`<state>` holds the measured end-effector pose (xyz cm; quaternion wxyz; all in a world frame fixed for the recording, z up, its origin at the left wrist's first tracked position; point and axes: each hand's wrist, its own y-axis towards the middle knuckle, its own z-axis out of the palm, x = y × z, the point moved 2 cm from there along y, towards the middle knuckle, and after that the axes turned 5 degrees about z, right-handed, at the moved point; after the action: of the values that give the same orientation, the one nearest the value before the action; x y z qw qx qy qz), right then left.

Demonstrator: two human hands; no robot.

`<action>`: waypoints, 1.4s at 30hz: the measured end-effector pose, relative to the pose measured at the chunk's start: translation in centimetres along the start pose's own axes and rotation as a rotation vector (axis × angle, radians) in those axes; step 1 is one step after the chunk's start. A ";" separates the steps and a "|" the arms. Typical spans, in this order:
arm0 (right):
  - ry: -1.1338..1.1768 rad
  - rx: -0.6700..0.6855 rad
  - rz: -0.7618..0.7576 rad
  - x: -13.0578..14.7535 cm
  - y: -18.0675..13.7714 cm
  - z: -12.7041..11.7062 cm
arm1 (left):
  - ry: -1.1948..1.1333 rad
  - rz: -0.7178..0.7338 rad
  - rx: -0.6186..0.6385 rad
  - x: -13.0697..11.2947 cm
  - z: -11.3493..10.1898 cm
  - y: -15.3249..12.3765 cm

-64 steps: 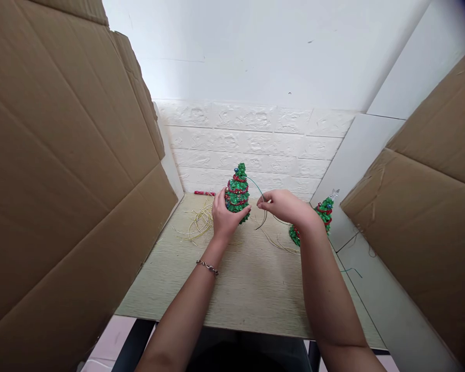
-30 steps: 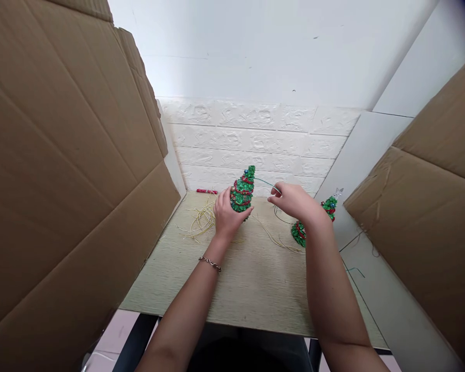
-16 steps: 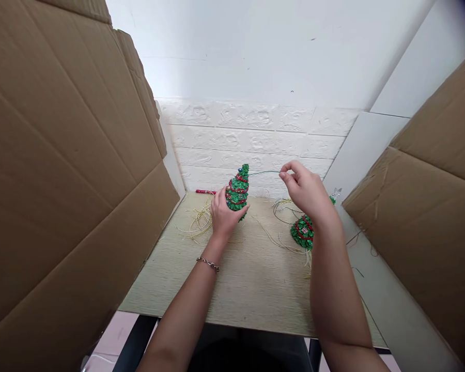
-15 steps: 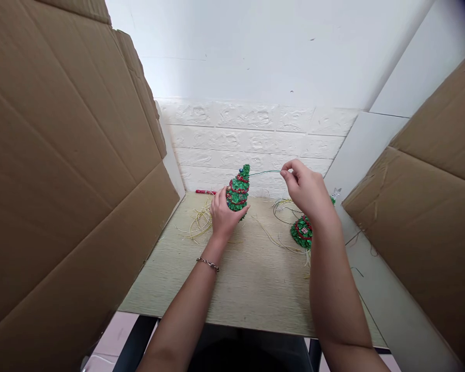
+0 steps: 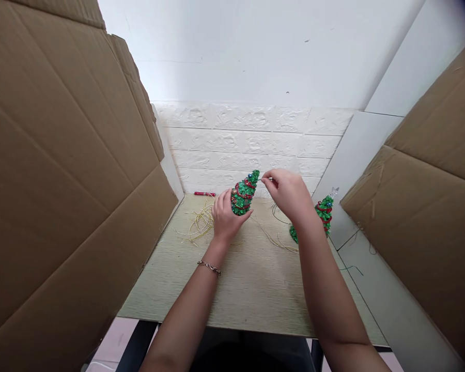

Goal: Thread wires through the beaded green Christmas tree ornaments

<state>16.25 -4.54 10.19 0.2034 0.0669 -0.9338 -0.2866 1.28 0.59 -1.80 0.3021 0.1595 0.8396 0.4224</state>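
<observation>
A small green tinsel tree [image 5: 245, 193] with a red garland leans to the right above the far part of the wooden table [image 5: 248, 279]. My left hand [image 5: 225, 217] is wrapped round its lower part. My right hand [image 5: 289, 194] pinches a thin green wire [image 5: 264, 179] right at the tree's tip. A second green tree [image 5: 322, 212] with a clear star top stands to the right, partly hidden behind my right forearm.
A loose coil of yellow wire [image 5: 200, 223] lies left of my left hand and more strands [image 5: 276, 241] lie by the second tree. A red stick [image 5: 204, 194] rests at the back wall. Cardboard walls [image 5: 62, 170] close in both sides.
My right hand has come in from the right and down to the tree's tip, shortening the stretched wire. The tree has tipped further to the right in my left hand.
</observation>
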 end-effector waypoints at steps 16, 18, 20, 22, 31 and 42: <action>-0.008 0.031 0.092 -0.6 -1.0 -2.1 | -0.070 -0.099 -0.001 -0.3 -0.3 0.1; -0.006 0.035 0.109 -0.7 -1.1 -2.4 | -0.075 -0.097 -0.002 -0.4 -0.3 0.1; -0.004 0.036 0.124 -0.8 -1.2 -2.5 | -0.076 -0.094 -0.003 -0.4 -0.3 0.1; -0.002 0.032 0.126 -0.8 -1.2 -2.5 | -0.073 -0.089 -0.004 -0.3 -0.3 0.1; -0.005 0.009 0.102 -0.4 -0.9 -2.1 | -0.048 -0.065 0.010 -0.3 -0.2 0.0; -0.019 0.087 0.064 0.3 -0.3 -0.2 | 0.005 0.052 0.010 -0.6 -0.1 -0.1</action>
<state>16.10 -4.96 10.21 0.2002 0.0430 -0.9490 -0.2396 1.65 0.16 -1.63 0.2879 0.1816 0.8381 0.4263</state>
